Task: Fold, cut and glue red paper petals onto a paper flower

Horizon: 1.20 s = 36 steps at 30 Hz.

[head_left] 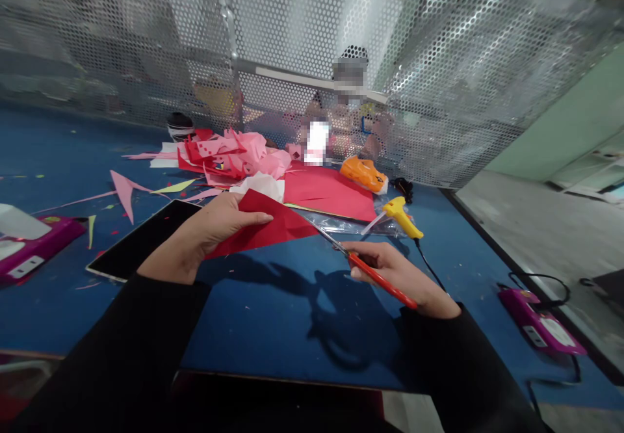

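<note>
My left hand (219, 228) pinches a folded piece of red paper (287, 222), its thumb on top. In my right hand (390, 267) is a pair of scissors (373, 274) with orange-red handles. The blades point up and left and meet the paper's right corner; whether they are parted I cannot tell. Behind the paper lie a stack of red sheets (331, 189) and a crumpled white paper (263, 186). A yellow glue gun (402, 217) rests beyond my right hand, its cord trailing towards my wrist.
A heap of pink and red paper scraps (244, 153) lies at the back. A black tablet (141, 241) is by my left forearm. Purple power strips (541, 322) sit at both sides. An orange packet (363, 174) stands near the perforated metal screen (302, 30), with a person behind it.
</note>
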Available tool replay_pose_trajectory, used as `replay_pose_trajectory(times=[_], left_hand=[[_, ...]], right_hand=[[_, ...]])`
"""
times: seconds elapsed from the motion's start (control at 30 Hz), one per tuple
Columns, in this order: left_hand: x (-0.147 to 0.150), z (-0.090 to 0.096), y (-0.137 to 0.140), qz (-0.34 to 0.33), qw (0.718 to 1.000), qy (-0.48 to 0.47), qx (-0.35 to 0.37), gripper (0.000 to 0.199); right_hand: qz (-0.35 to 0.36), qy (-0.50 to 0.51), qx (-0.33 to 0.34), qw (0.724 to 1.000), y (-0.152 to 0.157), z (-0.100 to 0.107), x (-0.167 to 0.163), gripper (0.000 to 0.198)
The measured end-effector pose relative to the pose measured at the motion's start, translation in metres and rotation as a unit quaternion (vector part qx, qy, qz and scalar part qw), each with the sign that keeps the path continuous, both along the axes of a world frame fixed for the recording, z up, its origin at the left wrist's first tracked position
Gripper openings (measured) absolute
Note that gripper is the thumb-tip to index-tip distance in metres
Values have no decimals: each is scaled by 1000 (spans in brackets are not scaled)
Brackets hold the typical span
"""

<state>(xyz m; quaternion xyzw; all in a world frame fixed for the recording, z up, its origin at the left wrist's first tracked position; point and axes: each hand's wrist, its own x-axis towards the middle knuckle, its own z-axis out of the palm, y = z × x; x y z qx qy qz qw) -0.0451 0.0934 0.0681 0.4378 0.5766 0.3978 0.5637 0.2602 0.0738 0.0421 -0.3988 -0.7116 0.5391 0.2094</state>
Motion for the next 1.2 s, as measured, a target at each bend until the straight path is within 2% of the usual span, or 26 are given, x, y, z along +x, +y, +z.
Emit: replay_pose_trajectory(times=[0.37, 0.67, 0.97, 1.2], left_hand=[[-3, -4, 2, 1, 1000, -3, 11, 24], [-5, -9, 4, -4, 1000, -16, 18, 28], [-2, -7, 2, -6, 1000, -6, 11, 22], [-1, -9, 3, -13, 1000, -11, 16, 26]], right_hand=[[5, -7, 30, 1000, 1, 0, 3, 63], [4, -26, 15, 1000, 4, -6, 5, 59], [10, -10, 5, 1000, 0, -2, 1, 54], [9, -17, 6, 1000, 0, -1, 2, 55]])
